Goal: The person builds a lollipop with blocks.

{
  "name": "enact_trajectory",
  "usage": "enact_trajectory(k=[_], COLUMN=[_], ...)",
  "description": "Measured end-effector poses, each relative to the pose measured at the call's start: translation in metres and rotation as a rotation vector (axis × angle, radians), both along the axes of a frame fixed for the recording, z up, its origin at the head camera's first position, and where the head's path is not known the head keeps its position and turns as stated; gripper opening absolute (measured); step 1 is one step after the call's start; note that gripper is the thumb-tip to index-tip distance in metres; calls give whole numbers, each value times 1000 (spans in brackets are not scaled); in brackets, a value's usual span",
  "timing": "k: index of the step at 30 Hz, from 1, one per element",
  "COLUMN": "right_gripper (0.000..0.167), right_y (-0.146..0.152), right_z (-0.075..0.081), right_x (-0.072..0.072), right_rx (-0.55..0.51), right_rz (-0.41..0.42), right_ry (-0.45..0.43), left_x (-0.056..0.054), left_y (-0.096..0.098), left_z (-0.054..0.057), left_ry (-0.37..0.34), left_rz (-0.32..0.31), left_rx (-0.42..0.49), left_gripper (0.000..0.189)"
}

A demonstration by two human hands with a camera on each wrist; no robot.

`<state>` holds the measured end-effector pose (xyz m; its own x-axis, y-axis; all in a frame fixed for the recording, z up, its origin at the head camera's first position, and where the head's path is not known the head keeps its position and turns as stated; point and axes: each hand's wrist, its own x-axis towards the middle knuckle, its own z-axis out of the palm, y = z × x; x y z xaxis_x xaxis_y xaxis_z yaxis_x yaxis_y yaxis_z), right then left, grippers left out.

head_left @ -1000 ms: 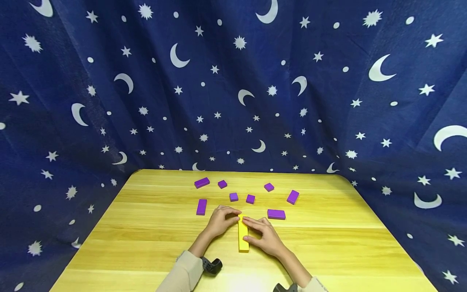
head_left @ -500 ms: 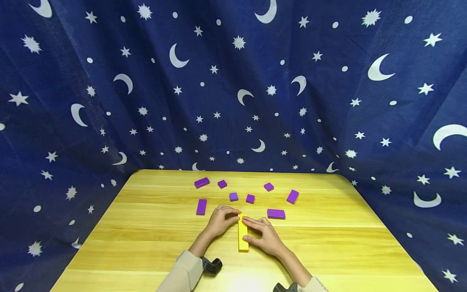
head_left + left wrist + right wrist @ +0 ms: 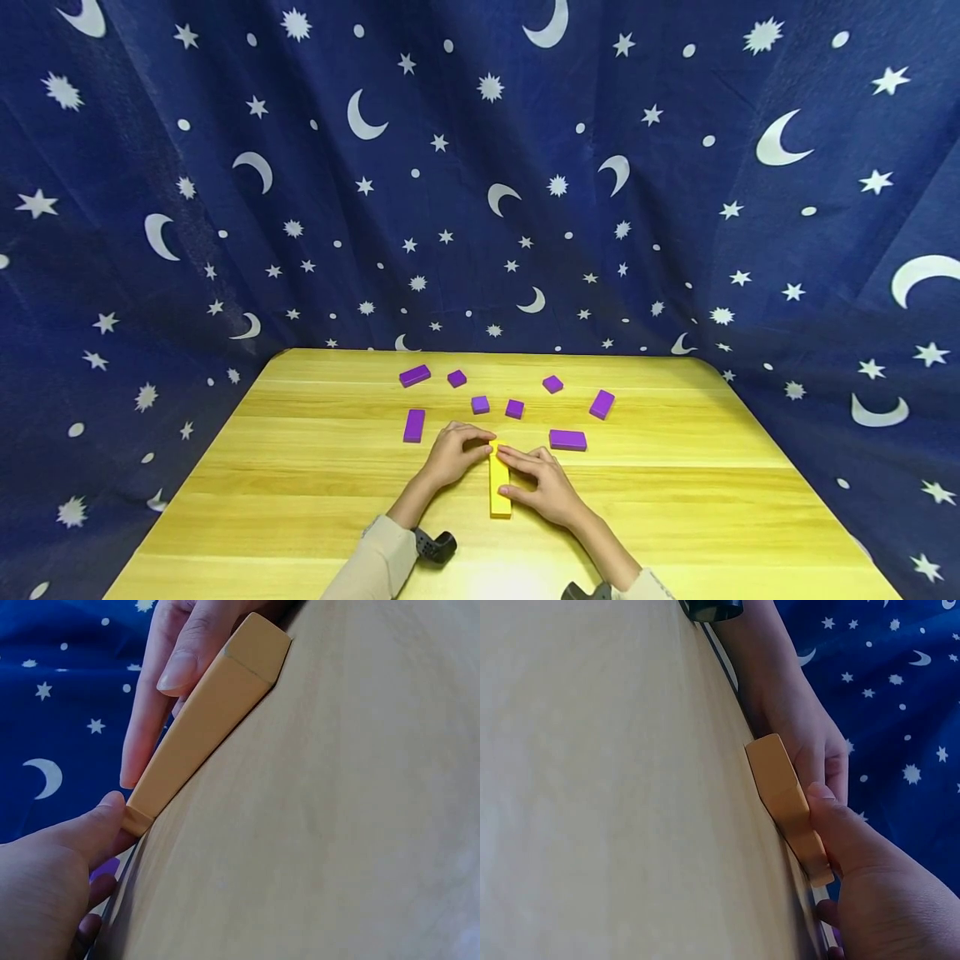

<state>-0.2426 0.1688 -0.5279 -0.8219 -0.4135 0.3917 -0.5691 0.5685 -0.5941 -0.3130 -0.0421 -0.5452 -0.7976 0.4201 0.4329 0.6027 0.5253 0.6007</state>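
Note:
A long yellow block (image 3: pixel 499 492) lies on the table, pointing away from me. A small yellow block (image 3: pixel 139 820) sits against its far end. My left hand (image 3: pixel 448 457) pinches the small block, thumb on the left side and index finger at the far end. My right hand (image 3: pixel 547 490) lies along the long block's right side. Its thumb (image 3: pixel 823 792) touches that side, while its index and middle fingers reach out fairly straight to where the blocks meet. Fingers partly hide the join between the two blocks.
Farther back lie several purple blocks, among them an oblong one (image 3: pixel 567 440) to the right, another (image 3: pixel 414 425) to the left and small squarish ones (image 3: pixel 480 405) in the middle. A dark blue curtain (image 3: pixel 450 167) with moons and stars hangs behind the table (image 3: pixel 300 500).

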Motion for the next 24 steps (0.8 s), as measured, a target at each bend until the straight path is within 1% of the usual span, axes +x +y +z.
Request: enact_trajectory(k=[5, 9, 11, 15, 19, 21, 24], right_gripper=[55, 55, 54, 54, 55, 55, 55], right_y=[0, 1, 1, 0, -1, -1, 0], right_z=[0, -1, -1, -1, -1, 0, 0], right_x=[-1, 0, 0, 0, 0, 0, 1], right_rx=[7, 18, 21, 11, 5, 7, 7], right_rz=[3, 1, 2, 19, 25, 19, 13], right_ry=[-6, -8, -3, 13, 0, -7, -10], left_x=[1, 0, 1, 1, -3, -7, -14], left_y=[-1, 0, 0, -2, -9, -18, -39], left_z=[0, 0, 1, 4, 13, 20, 31], left_ry=[2, -11, -18, -50, -71, -57, -30], left_rz=[-3, -2, -2, 12, 35, 54, 116], left_rx=[12, 14, 31, 123, 250, 304, 354], left_gripper=[22, 22, 23, 24, 26, 27, 27])
